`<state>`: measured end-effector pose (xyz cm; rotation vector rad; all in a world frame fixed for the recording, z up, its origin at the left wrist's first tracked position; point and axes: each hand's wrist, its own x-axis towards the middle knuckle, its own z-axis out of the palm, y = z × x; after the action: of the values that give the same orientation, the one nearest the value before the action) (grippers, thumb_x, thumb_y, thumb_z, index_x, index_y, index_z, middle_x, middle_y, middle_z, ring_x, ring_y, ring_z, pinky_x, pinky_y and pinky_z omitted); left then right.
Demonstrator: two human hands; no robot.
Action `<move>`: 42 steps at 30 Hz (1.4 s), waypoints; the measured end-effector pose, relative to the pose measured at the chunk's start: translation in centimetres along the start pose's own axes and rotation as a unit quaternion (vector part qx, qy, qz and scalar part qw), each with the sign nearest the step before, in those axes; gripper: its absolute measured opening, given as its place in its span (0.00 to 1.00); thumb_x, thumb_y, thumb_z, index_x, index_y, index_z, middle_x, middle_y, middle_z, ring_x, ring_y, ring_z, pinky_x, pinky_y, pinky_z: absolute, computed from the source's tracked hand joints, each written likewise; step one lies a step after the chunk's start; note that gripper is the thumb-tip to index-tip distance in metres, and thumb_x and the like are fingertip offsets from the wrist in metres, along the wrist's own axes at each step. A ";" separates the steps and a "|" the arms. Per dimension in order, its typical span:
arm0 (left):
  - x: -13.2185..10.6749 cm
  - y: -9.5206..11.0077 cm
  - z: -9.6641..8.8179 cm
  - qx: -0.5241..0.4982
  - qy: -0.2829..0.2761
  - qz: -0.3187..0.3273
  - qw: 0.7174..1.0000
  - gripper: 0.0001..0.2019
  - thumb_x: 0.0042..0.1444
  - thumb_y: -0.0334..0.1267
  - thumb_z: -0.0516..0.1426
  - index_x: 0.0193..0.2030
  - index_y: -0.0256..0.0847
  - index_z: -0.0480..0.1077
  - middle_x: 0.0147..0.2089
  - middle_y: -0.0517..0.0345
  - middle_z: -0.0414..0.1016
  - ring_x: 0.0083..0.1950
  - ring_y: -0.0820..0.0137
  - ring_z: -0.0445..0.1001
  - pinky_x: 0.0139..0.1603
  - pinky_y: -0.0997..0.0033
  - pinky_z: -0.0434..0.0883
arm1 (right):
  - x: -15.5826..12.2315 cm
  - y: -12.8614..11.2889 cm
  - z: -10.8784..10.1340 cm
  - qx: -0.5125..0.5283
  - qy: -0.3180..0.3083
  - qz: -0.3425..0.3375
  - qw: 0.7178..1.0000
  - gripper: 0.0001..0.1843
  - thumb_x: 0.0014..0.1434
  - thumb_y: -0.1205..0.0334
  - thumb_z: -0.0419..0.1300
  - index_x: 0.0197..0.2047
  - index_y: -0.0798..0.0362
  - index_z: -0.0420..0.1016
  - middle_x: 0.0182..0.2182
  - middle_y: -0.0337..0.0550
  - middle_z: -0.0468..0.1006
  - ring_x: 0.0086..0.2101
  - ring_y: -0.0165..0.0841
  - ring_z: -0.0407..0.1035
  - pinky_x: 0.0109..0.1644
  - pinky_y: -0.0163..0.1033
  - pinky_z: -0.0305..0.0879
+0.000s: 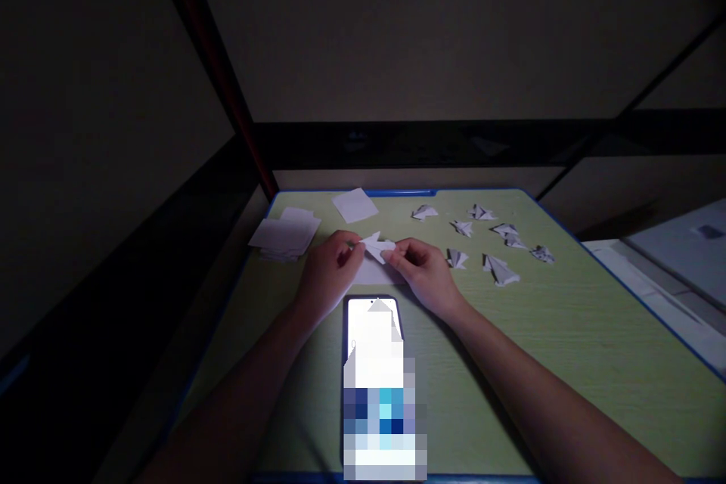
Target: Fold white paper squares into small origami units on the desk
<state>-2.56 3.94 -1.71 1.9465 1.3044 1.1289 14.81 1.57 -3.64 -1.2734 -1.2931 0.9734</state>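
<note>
Between my two hands is a small folded white paper figure [375, 246], with pointed flaps sticking up and out. My left hand [334, 265] pinches its left end between thumb and fingers. At the right end, my right hand [423, 268] grips it the same way. Under the figure a flat sheet of white paper [377, 274] lies on the table, partly covered by my hands. Just nearer to me lies a phone [374, 363] with a bright screen, part of it blurred into blocks.
On the green table [544, 363] with blue edges, a stack of white paper [286, 234] lies at the left. A single square sheet [355, 205] is at the back. Several folded paper figures [500, 271] are scattered on the right. A wall rises behind the table.
</note>
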 end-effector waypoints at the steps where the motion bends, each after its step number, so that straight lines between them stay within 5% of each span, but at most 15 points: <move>1: 0.0 0.1 0.1 -0.016 0.001 -0.014 1.000 0.08 0.56 0.41 0.55 0.34 0.38 0.70 0.19 0.65 0.66 0.20 0.75 0.65 0.21 0.77 0.58 | 0.0 0.0 0.0 -0.001 -0.002 0.001 1.000 0.20 0.50 0.45 0.64 0.27 0.55 0.70 0.20 0.34 0.65 0.22 0.26 0.55 0.25 0.34 0.50; 6: 0.4 0.3 0.0 -0.159 -0.013 -0.112 0.981 0.08 0.51 0.40 0.56 0.28 0.38 0.68 0.15 0.68 0.63 0.14 0.79 0.58 0.15 0.79 0.54 | 0.0 -0.2 -0.1 -0.016 -0.009 0.004 1.000 0.19 0.54 0.47 0.61 0.29 0.56 0.73 0.21 0.36 0.67 0.23 0.27 0.57 0.26 0.35 0.51; 15: 0.6 0.6 -0.1 -0.246 -0.023 -0.135 0.959 0.10 0.49 0.41 0.59 0.25 0.38 0.67 0.12 0.70 0.60 0.12 0.81 0.55 0.15 0.79 0.52 | -0.1 -0.3 -0.3 0.001 -0.015 0.015 1.000 0.17 0.53 0.49 0.62 0.27 0.56 0.73 0.21 0.37 0.68 0.22 0.27 0.57 0.26 0.35 0.51; 23: 0.5 0.3 -0.4 -0.196 -0.054 -0.124 0.971 0.09 0.49 0.36 0.54 0.35 0.35 0.72 0.15 0.69 0.63 0.14 0.79 0.57 0.16 0.78 0.54 | 0.0 -0.8 -0.4 0.073 -0.007 0.029 0.997 0.17 0.52 0.49 0.63 0.24 0.54 0.70 0.17 0.33 0.66 0.19 0.25 0.56 0.23 0.34 0.50; 28: 0.3 0.6 -0.4 -0.130 -0.100 -0.083 0.983 0.12 0.54 0.40 0.52 0.23 0.37 0.66 0.15 0.66 0.62 0.15 0.79 0.56 0.17 0.77 0.53 | -0.1 -0.8 -0.3 0.116 -0.022 0.035 0.992 0.15 0.52 0.50 0.64 0.26 0.54 0.72 0.20 0.36 0.70 0.20 0.26 0.58 0.24 0.34 0.52; 33: 0.2 1.3 -0.5 -0.139 -0.135 -0.079 0.978 0.14 0.56 0.42 0.52 0.22 0.38 0.64 0.16 0.66 0.62 0.16 0.79 0.56 0.19 0.77 0.53 | -0.2 -0.7 -0.3 0.128 -0.034 0.035 0.991 0.15 0.52 0.50 0.65 0.27 0.54 0.73 0.20 0.36 0.71 0.21 0.26 0.59 0.24 0.34 0.52; 42: 0.0 0.7 -0.1 -0.044 -0.080 -0.054 0.994 0.13 0.56 0.41 0.54 0.24 0.37 0.68 0.17 0.65 0.62 0.19 0.77 0.60 0.22 0.77 0.54 | -0.4 -1.2 0.1 0.106 -0.015 0.021 0.994 0.16 0.50 0.49 0.66 0.26 0.54 0.74 0.18 0.34 0.68 0.19 0.26 0.56 0.23 0.34 0.49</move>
<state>-2.30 3.64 -1.16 1.8375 1.2378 0.9425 14.54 1.06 -2.55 -1.1305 -1.1562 1.1318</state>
